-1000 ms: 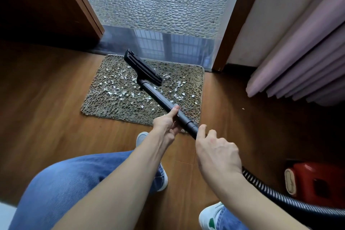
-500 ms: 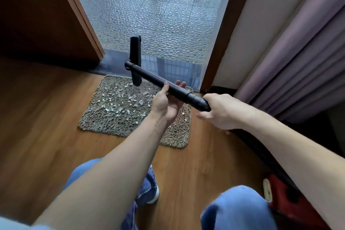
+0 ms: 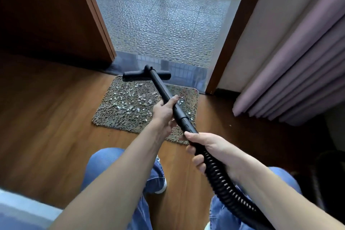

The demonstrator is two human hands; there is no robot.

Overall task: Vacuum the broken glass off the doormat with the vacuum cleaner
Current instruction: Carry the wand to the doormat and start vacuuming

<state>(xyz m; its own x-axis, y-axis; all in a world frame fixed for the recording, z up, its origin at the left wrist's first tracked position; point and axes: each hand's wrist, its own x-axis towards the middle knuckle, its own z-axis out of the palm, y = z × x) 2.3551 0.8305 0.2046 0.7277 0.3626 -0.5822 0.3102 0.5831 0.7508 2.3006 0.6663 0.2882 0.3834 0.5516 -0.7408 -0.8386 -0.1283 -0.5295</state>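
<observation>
A shaggy grey-brown doormat (image 3: 119, 117) lies on the wood floor in front of the doorway. Several pale glass shards (image 3: 130, 101) are scattered over its middle and far part. The black vacuum wand (image 3: 164, 93) slants from my hands up to its flat floor nozzle (image 3: 134, 76), which lies crosswise at the mat's far edge. My left hand (image 3: 164, 112) grips the wand at mid-length. My right hand (image 3: 207, 147) grips the wand's lower end where the ribbed black hose (image 3: 224, 186) begins. The hose runs off the bottom right.
Dark wooden door frames stand left (image 3: 97, 17) and right (image 3: 233, 30) of the doorway, with a pebbled balcony floor (image 3: 160, 30) beyond. Mauve curtains (image 3: 298, 73) hang at the right. My jeans-clad knees (image 3: 112, 162) and a white shoe (image 3: 160, 186) are below the hands.
The wand has swung down and turned: the nozzle, raised upright over the threshold half a second ago, now lies flat and crosswise at the mat's far edge. My right hand has dropped lower.
</observation>
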